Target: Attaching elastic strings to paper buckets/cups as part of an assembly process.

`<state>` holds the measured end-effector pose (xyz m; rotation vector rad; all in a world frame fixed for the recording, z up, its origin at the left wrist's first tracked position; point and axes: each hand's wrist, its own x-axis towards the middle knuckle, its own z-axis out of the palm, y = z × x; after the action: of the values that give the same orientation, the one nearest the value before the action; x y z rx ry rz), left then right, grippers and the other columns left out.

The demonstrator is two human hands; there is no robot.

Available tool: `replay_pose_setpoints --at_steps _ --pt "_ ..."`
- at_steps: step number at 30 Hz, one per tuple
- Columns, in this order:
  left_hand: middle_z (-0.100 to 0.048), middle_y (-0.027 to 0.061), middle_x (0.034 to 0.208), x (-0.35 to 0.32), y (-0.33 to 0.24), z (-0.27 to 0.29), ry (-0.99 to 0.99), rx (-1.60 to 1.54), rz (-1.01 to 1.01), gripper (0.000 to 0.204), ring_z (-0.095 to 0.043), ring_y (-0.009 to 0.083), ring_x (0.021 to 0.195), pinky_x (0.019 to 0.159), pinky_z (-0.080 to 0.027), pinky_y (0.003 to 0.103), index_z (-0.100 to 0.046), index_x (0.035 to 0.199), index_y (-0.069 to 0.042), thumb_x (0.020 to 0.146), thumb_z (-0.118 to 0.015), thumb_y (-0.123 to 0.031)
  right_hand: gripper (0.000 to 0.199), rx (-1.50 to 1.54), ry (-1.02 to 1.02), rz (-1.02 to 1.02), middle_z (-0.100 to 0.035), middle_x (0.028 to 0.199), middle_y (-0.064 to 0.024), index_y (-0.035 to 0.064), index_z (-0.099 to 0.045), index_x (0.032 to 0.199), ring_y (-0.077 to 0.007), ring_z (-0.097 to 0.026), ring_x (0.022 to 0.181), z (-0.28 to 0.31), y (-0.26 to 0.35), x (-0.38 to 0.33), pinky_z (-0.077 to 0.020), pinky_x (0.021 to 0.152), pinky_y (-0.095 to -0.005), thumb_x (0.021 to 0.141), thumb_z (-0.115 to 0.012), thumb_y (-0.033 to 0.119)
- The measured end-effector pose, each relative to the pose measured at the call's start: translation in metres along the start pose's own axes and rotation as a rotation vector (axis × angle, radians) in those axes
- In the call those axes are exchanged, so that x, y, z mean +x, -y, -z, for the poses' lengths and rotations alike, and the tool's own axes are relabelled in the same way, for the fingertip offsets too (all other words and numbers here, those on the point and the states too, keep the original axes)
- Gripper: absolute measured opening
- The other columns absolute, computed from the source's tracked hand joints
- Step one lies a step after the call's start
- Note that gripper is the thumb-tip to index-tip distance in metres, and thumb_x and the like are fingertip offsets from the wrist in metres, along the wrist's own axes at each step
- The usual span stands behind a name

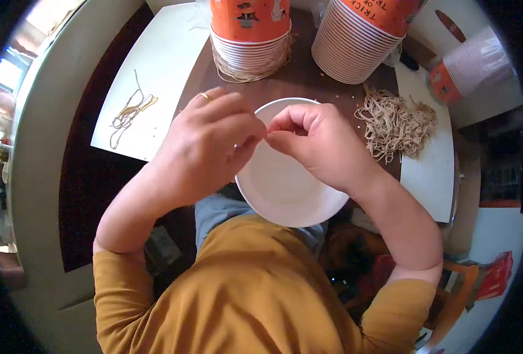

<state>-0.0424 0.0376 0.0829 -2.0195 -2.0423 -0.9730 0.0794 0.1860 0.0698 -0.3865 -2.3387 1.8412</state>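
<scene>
A white round tub sits tilted at my lap, its open mouth facing up toward me. Over its far left rim my left hand is closed, the fingertips pinched and a ring on one finger. My right hand meets it there, thumb and forefinger pinched together almost against the left fingertips. Whatever lies between the fingers is too small or hidden to make out. Just right of the right hand lies a tangled heap of beige strings. A few loose strings rest on a white board at the left.
Two stacks of orange-and-white buckets, one upside down with strings around its rims and one leaning, stand at the back. Another wrapped stack lies far right. White boards flank the brown table. A wooden chair is lower right.
</scene>
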Motion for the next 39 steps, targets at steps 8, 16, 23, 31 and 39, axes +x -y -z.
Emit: replay_pose_setpoints --at_steps 8,16,23,31,39 --pt "-0.062 0.0061 0.082 -0.024 0.034 -0.016 0.111 -0.304 0.548 0.014 -0.056 0.0106 0.067 0.06 -0.046 0.024 -0.068 0.094 0.0 0.08 -0.065 -0.003 0.014 -0.039 -0.041 -0.202 -0.065 0.068 -0.0074 -0.0022 -0.066 0.077 -0.0106 -0.058 0.062 -0.012 -0.025 0.014 -0.0478 0.057 -0.0295 0.082 -0.061 0.01" --pt "-0.063 0.0082 0.082 -0.026 0.035 -0.018 0.135 -0.353 0.508 0.015 -0.058 0.0122 0.068 0.061 -0.047 0.025 -0.068 0.095 0.0 0.081 -0.064 -0.003 0.015 -0.11 -0.077 -0.178 -0.066 0.068 -0.0107 -0.0014 -0.066 0.076 -0.0146 -0.062 0.063 -0.02 -0.026 0.02 -0.0491 0.058 -0.0321 0.083 -0.061 0.011" --pt "-0.064 0.009 0.084 -0.026 0.034 -0.018 0.127 -0.331 0.471 0.017 -0.06 0.0148 0.07 0.061 -0.047 0.026 -0.068 0.096 0.0 0.08 -0.065 -0.003 0.015 -0.141 -0.074 -0.179 -0.068 0.073 -0.0137 -0.0005 -0.068 0.078 -0.0188 -0.065 0.068 -0.021 -0.029 0.023 -0.0507 0.064 -0.0341 0.082 -0.062 0.012" --pt "-0.061 0.0156 0.079 -0.022 0.028 -0.018 0.136 -0.304 0.386 0.016 -0.062 0.0319 0.069 0.062 -0.05 0.036 -0.066 0.09 0.002 0.077 -0.06 -0.004 0.014 -0.151 -0.073 -0.154 -0.068 0.073 -0.0138 -0.0002 -0.068 0.078 -0.0196 -0.066 0.069 -0.024 -0.029 0.024 -0.0509 0.065 -0.0346 0.08 -0.063 0.013" --pt "-0.058 0.0146 0.072 -0.022 0.025 -0.027 0.046 -0.26 0.343 0.011 -0.059 0.0312 0.065 0.06 -0.048 0.037 -0.063 0.081 0.001 0.075 -0.06 -0.007 0.016 -0.171 0.041 -0.29 -0.062 0.074 -0.0005 -0.0008 -0.065 0.09 -0.0064 -0.054 0.067 -0.007 -0.014 0.013 -0.0458 0.063 -0.0244 0.085 -0.064 0.015"
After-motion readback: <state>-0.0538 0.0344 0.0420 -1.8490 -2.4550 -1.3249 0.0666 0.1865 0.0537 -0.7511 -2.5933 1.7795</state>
